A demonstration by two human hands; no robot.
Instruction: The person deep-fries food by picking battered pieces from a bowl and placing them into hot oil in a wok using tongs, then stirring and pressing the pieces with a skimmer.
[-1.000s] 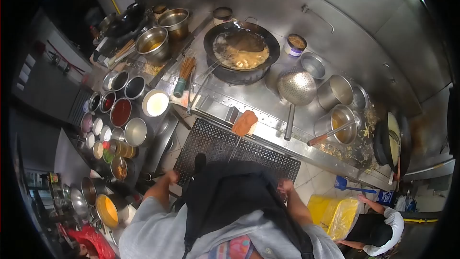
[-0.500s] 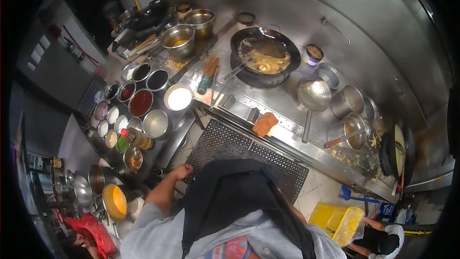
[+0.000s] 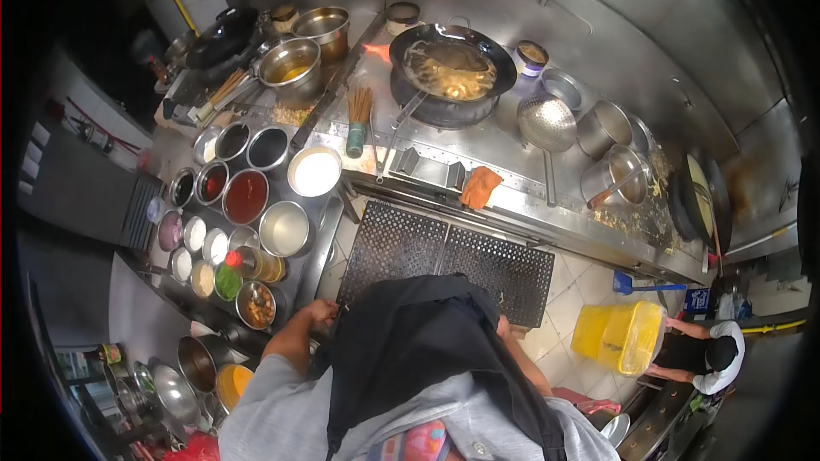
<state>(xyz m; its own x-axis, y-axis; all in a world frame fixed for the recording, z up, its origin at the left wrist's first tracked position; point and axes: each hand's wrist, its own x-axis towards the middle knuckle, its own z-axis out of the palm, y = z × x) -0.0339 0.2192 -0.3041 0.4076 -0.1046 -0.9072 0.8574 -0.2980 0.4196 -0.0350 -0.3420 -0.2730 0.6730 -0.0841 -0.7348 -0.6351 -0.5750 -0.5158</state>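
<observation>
My left hand hangs low beside the black apron, fingers curled, near the prep counter's corner; what they hold, if anything, cannot be made out. At the apron's other edge, only a little of my right hand shows, its fingers hidden. Ahead, a black wok on the stove holds bubbling oil with pale food frying, and a dark utensil sits in it. An orange cloth lies over the stove's front edge. A perforated strainer rests on the stovetop to the right.
Several sauce and seasoning containers, including a red sauce pot, crowd the left counter. Metal pots stand right of the wok. Black perforated mats cover the floor. Behind right, a co-worker holds a yellow bin.
My view has turned, shifting the stove left and the co-worker further into sight. The yellow bin now looks more upright. More of my right hand shows; an orange flame appears left of the wok.
</observation>
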